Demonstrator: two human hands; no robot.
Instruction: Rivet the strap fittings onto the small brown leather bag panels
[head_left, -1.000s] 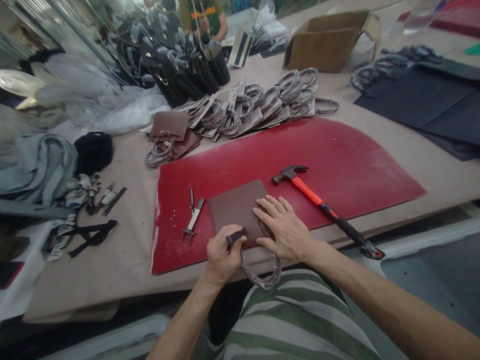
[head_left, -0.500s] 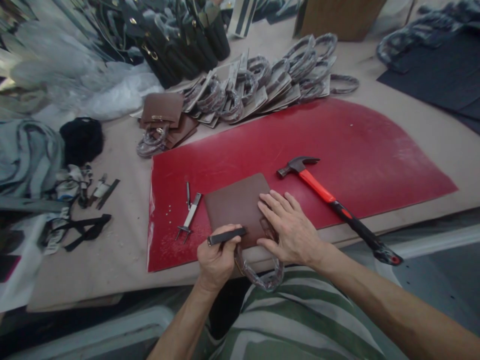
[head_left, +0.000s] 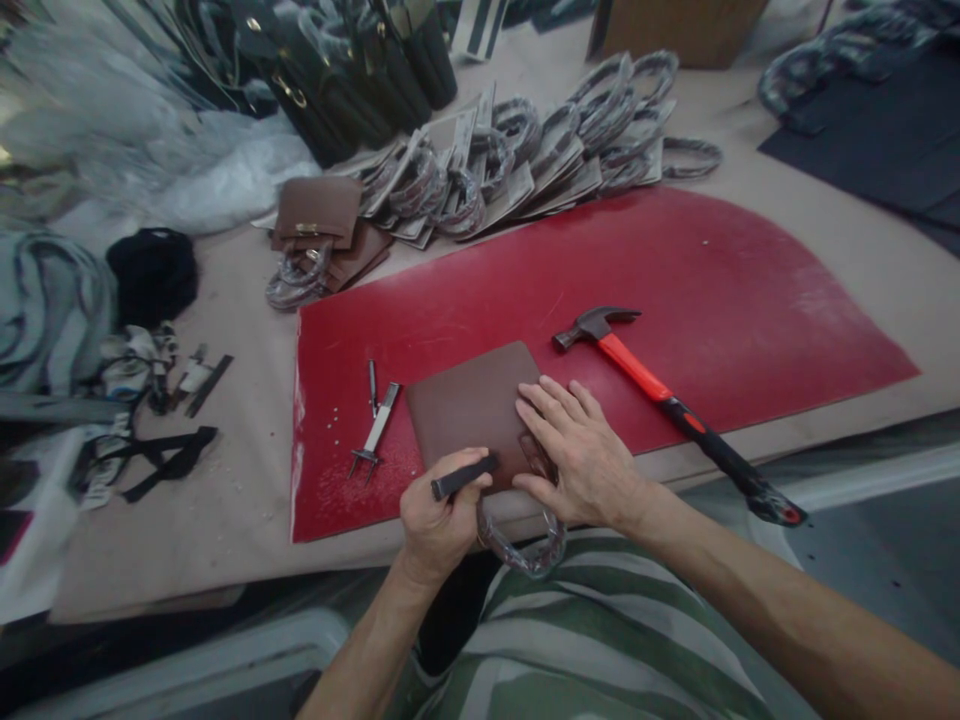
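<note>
Low centre on the red cutting mat, I see my right hand spread flat pinning the brown leather panel steady, so my left hand, fisted around a dark punch tool, can meet its near edge.

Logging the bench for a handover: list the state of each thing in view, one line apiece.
Left hand: closed around a dark tool.
Right hand: flat, pressing the brown bag.
Brown bag: lying flat on the red mat, wrapped handle hanging over the table edge.
Hammer: lying loose on the mat.
Pronged punch: lying loose on the mat.
</note>
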